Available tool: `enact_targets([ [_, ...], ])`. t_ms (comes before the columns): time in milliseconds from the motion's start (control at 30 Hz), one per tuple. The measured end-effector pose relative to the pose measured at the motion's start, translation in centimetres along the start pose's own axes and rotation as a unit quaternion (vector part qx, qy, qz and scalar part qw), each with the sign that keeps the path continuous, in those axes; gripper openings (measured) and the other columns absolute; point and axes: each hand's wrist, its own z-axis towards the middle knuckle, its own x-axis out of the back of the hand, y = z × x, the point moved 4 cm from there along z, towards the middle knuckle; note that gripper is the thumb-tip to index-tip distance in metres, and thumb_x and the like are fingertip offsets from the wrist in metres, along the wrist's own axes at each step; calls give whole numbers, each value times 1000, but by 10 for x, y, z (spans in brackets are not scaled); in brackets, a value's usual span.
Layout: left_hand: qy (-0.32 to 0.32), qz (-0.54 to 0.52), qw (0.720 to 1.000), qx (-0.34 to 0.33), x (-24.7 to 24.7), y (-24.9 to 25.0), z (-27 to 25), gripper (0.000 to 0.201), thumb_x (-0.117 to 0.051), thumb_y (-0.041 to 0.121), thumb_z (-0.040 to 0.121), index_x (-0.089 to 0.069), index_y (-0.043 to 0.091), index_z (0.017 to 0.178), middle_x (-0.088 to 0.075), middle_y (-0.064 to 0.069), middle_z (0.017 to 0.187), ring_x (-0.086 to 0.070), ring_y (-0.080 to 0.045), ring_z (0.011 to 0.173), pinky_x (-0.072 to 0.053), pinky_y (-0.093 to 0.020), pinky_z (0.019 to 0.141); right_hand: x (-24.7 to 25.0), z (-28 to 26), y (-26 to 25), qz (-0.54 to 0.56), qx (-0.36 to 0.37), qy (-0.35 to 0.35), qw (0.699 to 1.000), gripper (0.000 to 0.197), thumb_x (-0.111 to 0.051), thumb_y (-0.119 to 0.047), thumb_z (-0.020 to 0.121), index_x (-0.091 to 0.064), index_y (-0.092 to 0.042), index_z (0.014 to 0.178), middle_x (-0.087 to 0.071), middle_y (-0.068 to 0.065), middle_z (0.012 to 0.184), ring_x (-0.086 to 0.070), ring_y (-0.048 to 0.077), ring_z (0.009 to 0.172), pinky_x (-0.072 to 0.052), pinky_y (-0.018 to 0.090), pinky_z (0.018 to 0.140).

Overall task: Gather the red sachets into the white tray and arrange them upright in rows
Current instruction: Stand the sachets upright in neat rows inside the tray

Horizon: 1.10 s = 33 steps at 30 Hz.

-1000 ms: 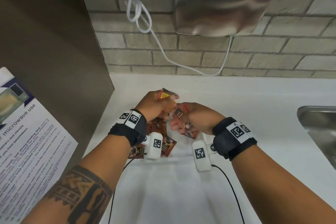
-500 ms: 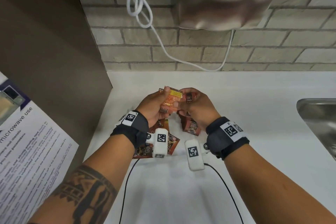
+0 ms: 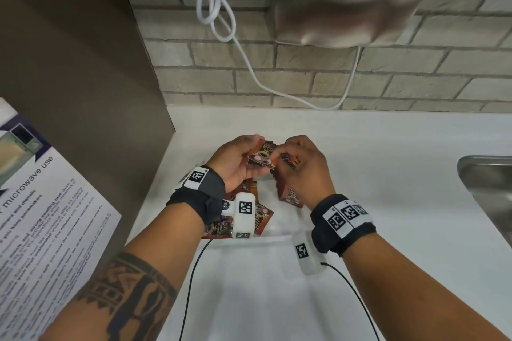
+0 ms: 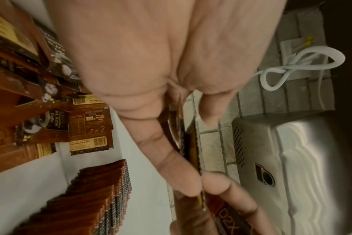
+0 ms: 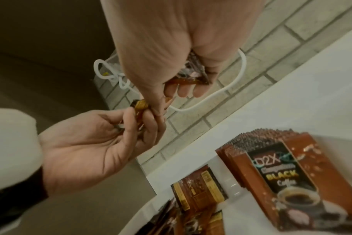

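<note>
Both hands meet above the white tray (image 3: 277,236). My left hand (image 3: 235,158) pinches a few red sachets (image 3: 261,157) between thumb and fingers, dark printed face up; the left wrist view shows these sachets (image 4: 189,143) edge-on. My right hand (image 3: 302,159) grips more sachets (image 3: 288,160) in its curled fingers, seen as held sachets (image 5: 191,74) in the right wrist view, and its thumb touches the left hand's stack. A row of upright sachets (image 3: 291,196) stands in the tray under the right hand. Loose sachets (image 3: 260,219) lie flat at the tray's left.
A brown cabinet side (image 3: 83,77) walls off the left. A steel hand dryer (image 3: 352,0) and its white cable (image 3: 216,8) hang on the brick wall behind. A steel sink (image 3: 487,188) lies at the right. A microwave notice (image 3: 36,216) is at the left.
The right hand rose from the tray to meet the left hand. The stack in the left hand turned from its orange back to its dark front.
</note>
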Motion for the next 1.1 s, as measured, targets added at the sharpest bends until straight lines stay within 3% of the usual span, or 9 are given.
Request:
enact_targets([
  [200,-9,76,996,-51,2,-1,1,28,-61,-4,94,-58,12,117,-68,-11,102,-71,-24,83,-61,-31,59,7,4,5,108,-180,44,977,26,-55,-3,92,-65,-24,104,-69,-6,91,-66,5,78,-51,19,70],
  [267,-11,90,994,-61,0,-1,0,31,-63,-2,93,-57,12,119,-69,-10,105,-72,-22,85,-60,-30,60,4,5,8,210,-271,12,939,20,-65,-20,96,-60,-16,115,-71,-2,87,-68,6,67,-52,18,59],
  [333,-25,103,992,-68,-2,-1,-1,31,-64,-2,93,-56,13,120,-68,-7,103,-72,-17,82,-59,-29,61,-7,5,11,301,-312,-53,900,48,-79,-28,85,-56,-9,123,-72,8,99,-73,16,78,-57,26,64],
  [433,-38,95,993,-61,-5,-3,0,28,-55,-4,97,-56,14,118,-68,-8,102,-70,-19,82,-60,-31,61,-13,8,13,323,-291,-92,896,53,-87,-23,74,-63,-7,118,-74,14,110,-71,32,104,-58,47,88],
  [600,-20,139,987,-72,1,0,4,37,-59,-8,93,-54,15,122,-67,-12,108,-70,-24,80,-58,-30,61,-8,13,22,312,-288,-60,904,28,-68,-3,89,-68,-9,116,-74,14,110,-70,34,104,-52,56,98],
  [767,84,210,965,-130,22,8,8,34,-80,7,82,-60,3,110,-72,-12,88,-59,-23,68,-44,-27,53,5,17,19,379,-314,-15,870,33,-47,4,96,-58,-10,124,-72,17,99,-72,31,89,-57,40,77],
  [867,64,330,927,-167,24,18,4,16,-76,23,88,-69,9,93,-70,5,75,-57,-12,63,-44,-26,63,13,19,18,297,-283,-15,912,24,-54,-6,98,-58,-14,121,-63,12,85,-62,22,68,-50,35,66],
  [967,-14,470,865,-174,12,21,-2,6,-73,29,90,-72,27,85,-72,9,81,-64,-14,76,-50,-31,77,13,21,13,201,-262,-95,939,39,-76,-32,87,-60,-20,121,-64,3,80,-65,14,67,-55,34,69],
  [1100,-64,486,854,-175,-3,18,-5,10,-81,20,83,-75,22,91,-74,0,85,-68,-27,86,-54,-44,87,2,15,3,222,-264,-243,906,44,-81,-27,83,-66,-3,116,-73,15,105,-72,31,97,-55,48,96],
])
